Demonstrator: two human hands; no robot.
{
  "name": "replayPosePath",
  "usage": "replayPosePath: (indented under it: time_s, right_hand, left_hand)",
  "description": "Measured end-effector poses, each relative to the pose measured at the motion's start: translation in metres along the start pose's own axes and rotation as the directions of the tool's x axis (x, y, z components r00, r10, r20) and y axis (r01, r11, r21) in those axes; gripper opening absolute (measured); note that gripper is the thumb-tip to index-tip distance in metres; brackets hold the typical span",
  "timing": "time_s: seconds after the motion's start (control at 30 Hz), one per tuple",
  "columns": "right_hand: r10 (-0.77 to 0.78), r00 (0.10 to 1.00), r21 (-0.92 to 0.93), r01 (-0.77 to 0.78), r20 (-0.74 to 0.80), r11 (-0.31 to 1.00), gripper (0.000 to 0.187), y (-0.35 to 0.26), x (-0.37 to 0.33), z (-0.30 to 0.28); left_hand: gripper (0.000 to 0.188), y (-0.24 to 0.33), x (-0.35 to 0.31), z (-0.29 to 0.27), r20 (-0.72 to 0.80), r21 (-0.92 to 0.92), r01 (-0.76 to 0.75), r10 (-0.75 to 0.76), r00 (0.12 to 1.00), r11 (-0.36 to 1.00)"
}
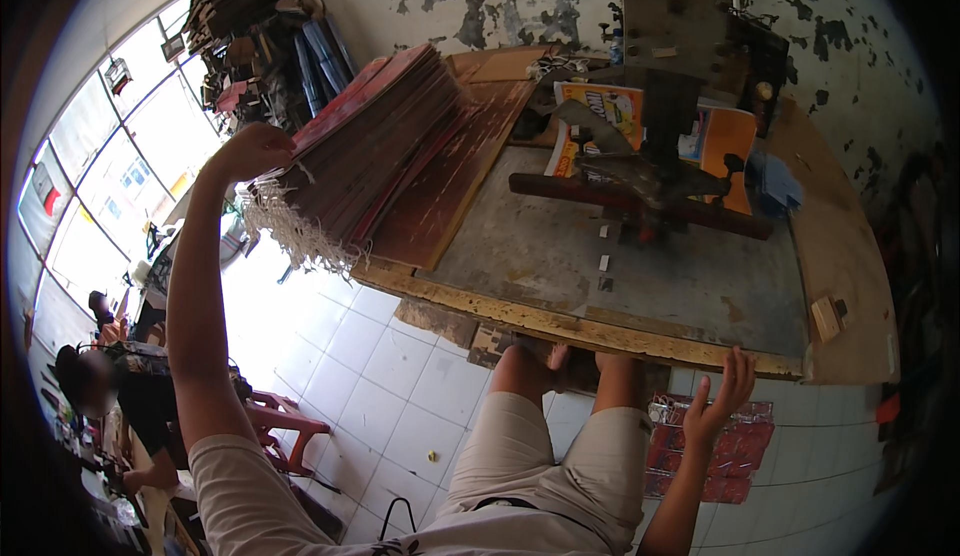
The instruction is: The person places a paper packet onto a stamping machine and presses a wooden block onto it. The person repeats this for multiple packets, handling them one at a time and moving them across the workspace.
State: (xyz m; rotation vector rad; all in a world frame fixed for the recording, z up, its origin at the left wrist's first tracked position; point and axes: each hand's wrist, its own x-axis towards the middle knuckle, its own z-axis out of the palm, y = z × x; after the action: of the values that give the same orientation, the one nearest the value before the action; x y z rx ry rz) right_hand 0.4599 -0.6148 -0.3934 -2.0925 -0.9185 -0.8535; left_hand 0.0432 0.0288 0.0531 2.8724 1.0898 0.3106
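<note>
Knees in beige shorts [560, 446] are showing nearest the camera, just below the front edge of a worn wooden workbench [620, 276], which serves as the landmark here. Right hand [722, 401] is hovering just in front of that front edge, open, fingers spread and holding nothing. Beneath the bench edge, a pack of red items in clear wrap [745, 446] is lying on the white tiled floor. Left hand [250, 151] is reaching up to the bench's left end, fingers curled together over the corner of a tall, tilted stack of red-covered booklets [385, 136] with white threads [290, 231] hanging from its overhanging edge. Farther back on the bench, a dark metal press [660, 156] is standing over a red bar [640, 206], with orange and yellow printed sheets [650, 121] behind it. Left of the bench, a seated person [110, 396] is sitting by bright windows [110, 176].
</note>
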Motion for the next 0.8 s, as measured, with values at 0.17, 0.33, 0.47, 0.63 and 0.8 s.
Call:
replayPosePath:
  time_s: [0.17,0.33,0.47,0.63,0.8]
  right_hand:
    - [-0.008,1.000,-0.009,0.008,0.002,1.000,0.051,0.002,0.000,-0.011]
    - [-0.007,1.000,0.089,0.007,0.003,0.996,0.049,-0.008,-0.007,0.001]
    - [0.021,1.000,0.028,-0.021,-0.007,0.999,0.048,-0.002,-0.003,-0.004]
    - [0.066,0.998,0.047,-0.066,0.010,0.997,0.049,-0.018,0.004,-0.014]
    - [-0.034,0.999,0.198,0.036,-0.014,0.980,0.057,-0.072,0.023,-0.011]
  left_hand:
    - [0.056,0.048,0.004,0.007,-0.017,0.226,-0.045,0.050,0.999,0.973]
    - [0.058,-0.080,0.024,-0.035,-0.448,0.205,-0.214,0.286,0.847,0.955]
    - [0.054,-0.049,0.041,-0.062,-0.761,0.247,-0.065,0.235,0.605,0.967]
    - [0.046,-0.027,-0.001,-0.132,-0.900,0.039,-0.059,0.061,0.432,0.997]
    - [0.044,-0.057,-0.106,-0.200,-0.933,0.013,-0.052,0.031,0.359,0.999]
